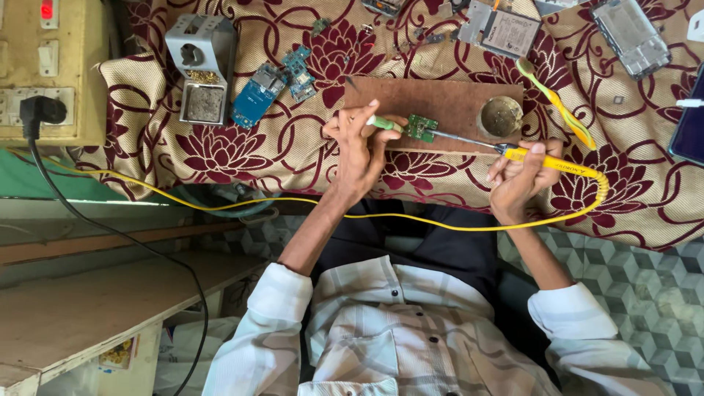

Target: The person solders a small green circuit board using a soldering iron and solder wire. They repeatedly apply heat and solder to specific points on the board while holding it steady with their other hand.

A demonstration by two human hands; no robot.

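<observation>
A: From the head camera, what is each hand doing?

B: The left hand [358, 150] pinches a thin green-handled tool [384, 124] and steadies a small green circuit board [421, 128] on a brown wooden board [447, 103]. The right hand [517, 180] is wrapped around the yellow soldering iron [546, 163].

A: How does the iron lie toward the circuit board?

B: Its long axis runs nearly level, tilting slightly up toward the left. The metal tip reaches the circuit board's right edge, so the circuit board lies left of the right hand and just right of the left fingers. The left hand is the nearer one.

A: Anything around them?

B: A round tin [501, 116] sits on the wooden board just above the iron's shaft. The floral cloth [235, 150] covers the surface, with blue circuit boards [273, 86] and a grey metal stand [200, 66] to the left. The yellow cable [411, 217] loops below both wrists.
</observation>
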